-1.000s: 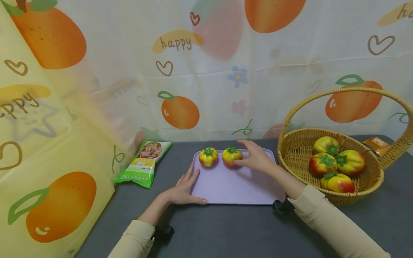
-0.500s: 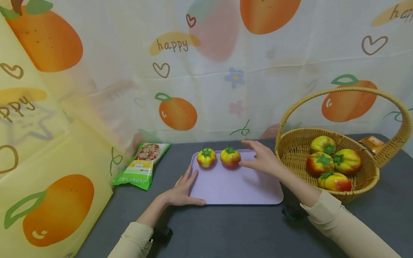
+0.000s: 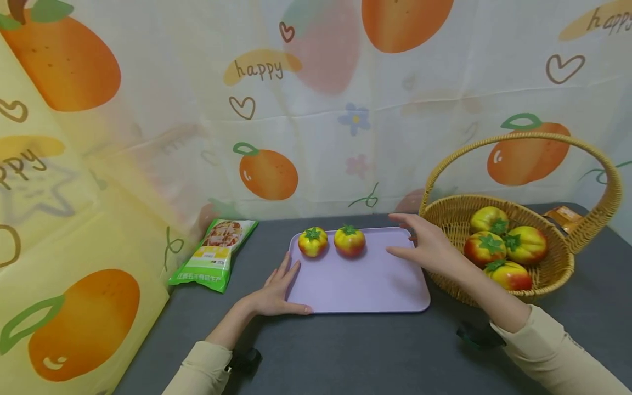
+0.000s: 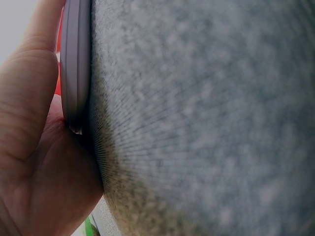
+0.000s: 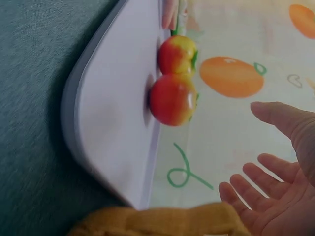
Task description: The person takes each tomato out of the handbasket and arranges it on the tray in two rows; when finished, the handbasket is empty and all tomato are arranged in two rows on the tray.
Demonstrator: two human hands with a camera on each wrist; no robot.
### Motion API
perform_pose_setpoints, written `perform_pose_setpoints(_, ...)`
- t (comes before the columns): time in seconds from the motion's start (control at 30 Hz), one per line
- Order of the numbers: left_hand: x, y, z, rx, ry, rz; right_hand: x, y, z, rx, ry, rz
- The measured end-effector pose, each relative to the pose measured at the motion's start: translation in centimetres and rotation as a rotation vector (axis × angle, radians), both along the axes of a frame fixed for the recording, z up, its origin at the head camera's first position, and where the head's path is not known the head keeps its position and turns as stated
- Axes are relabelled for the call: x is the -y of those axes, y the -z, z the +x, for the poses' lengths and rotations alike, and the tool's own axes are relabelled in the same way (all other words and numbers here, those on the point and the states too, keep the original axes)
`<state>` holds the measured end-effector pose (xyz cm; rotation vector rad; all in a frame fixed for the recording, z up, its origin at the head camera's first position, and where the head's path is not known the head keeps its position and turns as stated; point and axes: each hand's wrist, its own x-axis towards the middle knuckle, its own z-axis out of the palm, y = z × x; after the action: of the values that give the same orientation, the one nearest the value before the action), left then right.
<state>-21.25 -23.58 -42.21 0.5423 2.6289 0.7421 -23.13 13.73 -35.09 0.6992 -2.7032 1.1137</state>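
Observation:
A lilac tray (image 3: pixel 360 291) lies on the dark grey table with two yellow-red toy tomatoes (image 3: pixel 312 242) (image 3: pixel 349 241) side by side at its far left. My left hand (image 3: pixel 274 293) rests flat against the tray's near-left corner, thumb along the front edge (image 4: pixel 74 73). My right hand (image 3: pixel 424 247) hovers open and empty over the tray's right side, between the tomatoes and a wicker basket (image 3: pixel 563 274). In the right wrist view the tomatoes (image 5: pixel 173 100) sit apart from my spread fingers (image 5: pixel 256 184). The basket holds several more tomatoes (image 3: pixel 489 248).
A green snack packet (image 3: pixel 213 255) lies left of the tray. An orange packet (image 3: pixel 564 215) sits behind the basket, whose tall handle (image 3: pixel 523 137) arches overhead. A fruit-print cloth (image 3: pixel 316 109) hangs behind and along the left side.
My right hand let go of the right-hand tomato on the tray and moved right toward the basket, open. The left hand stayed at the tray corner.

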Motion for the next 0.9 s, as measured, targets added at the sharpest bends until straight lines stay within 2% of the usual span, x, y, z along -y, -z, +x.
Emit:
perform_pose_setpoints(0.13, 0.1, 0.2, -0.1, -0.002, -0.002, 0.000, -1.1, -0.3, 0.8, 0.000, 0.037, 0.014)
perform_pose_setpoints(0.47, 0.3, 0.3, 0.1, -0.012, 0.004, 0.013, -4.8, -0.4, 1.6, 0.008, 0.082, -0.048)
perform_pose_setpoints(0.9, 0.0, 0.1, -0.1, -0.005, 0.010, 0.017, -9.4, 0.6, 1.5, -0.068, 0.196, 0.108)
